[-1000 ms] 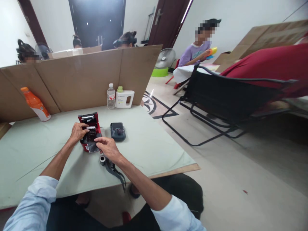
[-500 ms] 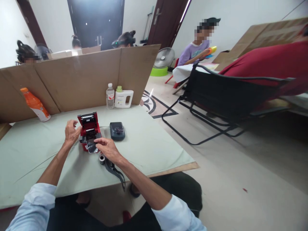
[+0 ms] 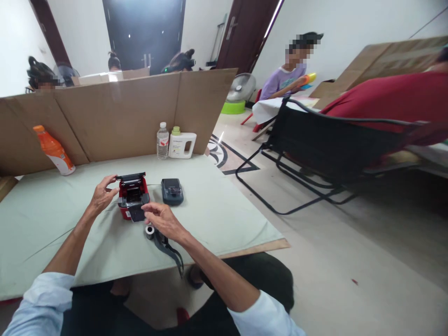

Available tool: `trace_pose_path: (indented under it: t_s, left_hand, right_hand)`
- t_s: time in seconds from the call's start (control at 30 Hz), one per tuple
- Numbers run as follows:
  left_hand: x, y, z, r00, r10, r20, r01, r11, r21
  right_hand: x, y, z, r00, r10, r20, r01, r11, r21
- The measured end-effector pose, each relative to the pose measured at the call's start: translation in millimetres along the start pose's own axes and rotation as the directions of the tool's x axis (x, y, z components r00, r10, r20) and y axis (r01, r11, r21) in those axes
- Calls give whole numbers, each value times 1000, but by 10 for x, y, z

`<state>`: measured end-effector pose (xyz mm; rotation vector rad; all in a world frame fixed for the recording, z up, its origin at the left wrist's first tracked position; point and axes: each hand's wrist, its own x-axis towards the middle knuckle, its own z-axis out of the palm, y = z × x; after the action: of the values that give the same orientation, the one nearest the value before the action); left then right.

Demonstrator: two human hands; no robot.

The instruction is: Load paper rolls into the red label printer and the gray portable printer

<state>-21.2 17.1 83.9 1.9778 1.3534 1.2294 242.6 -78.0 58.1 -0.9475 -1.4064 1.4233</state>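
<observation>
A small red and black label printer point(image 3: 123, 212) sits on the cloth-covered table with its lid point(image 3: 131, 177) partly raised. My left hand point(image 3: 102, 196) is at the lid's left edge, its fingertips against the corner. From the printer's front hangs a dark, shiny strip of film point(image 3: 137, 213). My right hand point(image 3: 164, 220) pinches that strip near its right edge, fingers bent. Just below lies a grey hand-held tool point(image 3: 167, 247), a small white-cored roll point(image 3: 150, 231) beside its head. A dark grey hand-sized device point(image 3: 172, 191) rests to the right of the printer.
A cardboard screen point(image 3: 119, 121) stands along the table's far side. Before it are an orange bottle point(image 3: 54, 149), a clear water bottle point(image 3: 163, 142) and a white jug point(image 3: 182, 145). A black folding chair point(image 3: 315, 140) is at right; other people sit beyond.
The printer lid has come down from nearly upright to a lower tilt, with my left hand at its edge. My right hand stays by the film strip, moved slightly right.
</observation>
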Motion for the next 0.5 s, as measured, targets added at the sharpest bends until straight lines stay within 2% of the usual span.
trace_pose_path:
  t_s: [0.17,0.3,0.4,0.5]
  left_hand:
    - [-218,119,-99,991,78,112,-94,985,143]
    - [-331,158,-132,977,118,176,-155,964,214]
    - [-395,173,-146,970,127,207,-179,950,257]
    - [-437,187,-163,962,124,241,-191,942,276]
  right_hand:
    - [-3,-12,-114,997,-77,-18,72,977,-202]
    - [25,-35,-199,981,-172,-91,115,889,-443]
    - [84,-58,-257,960,-245,-138,131,825,-550]
    - [170,-70,-312,955,-294,-49,207,774,-598]
